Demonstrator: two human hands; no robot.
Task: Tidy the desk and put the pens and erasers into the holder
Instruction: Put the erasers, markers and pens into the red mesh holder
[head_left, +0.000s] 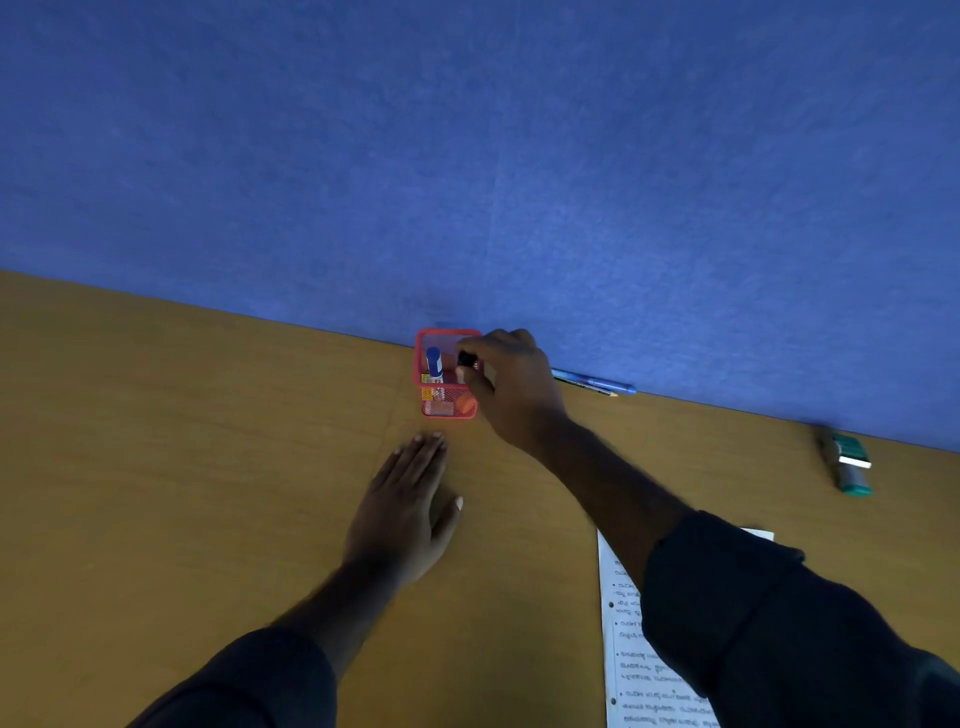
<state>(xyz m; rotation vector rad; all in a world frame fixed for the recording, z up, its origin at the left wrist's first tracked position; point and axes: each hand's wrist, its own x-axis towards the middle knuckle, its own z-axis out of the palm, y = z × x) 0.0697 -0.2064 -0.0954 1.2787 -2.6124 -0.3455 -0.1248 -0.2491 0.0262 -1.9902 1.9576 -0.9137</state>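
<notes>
A red mesh holder (445, 410) stands against the blue partition at the back of the wooden desk (182, 441). A blue-capped marker (434, 361) stands inside it, and an orange eraser (465, 405) shows through the mesh. My right hand (511, 389) is over the holder's right rim, fingers pinched on a small black-tipped pen or marker (466, 360) held in the holder's opening. My left hand (410, 499) lies flat on the desk just in front of the holder, fingers spread, holding nothing. A blue pen and a pencil (597, 385) lie along the partition to the right.
A green and white object, possibly a duster or eraser (849, 465), lies at the far right by the partition. A printed sheet of paper (639, 665) lies at the lower right, partly under my right sleeve. The blue partition (519, 156) closes off the desk's back.
</notes>
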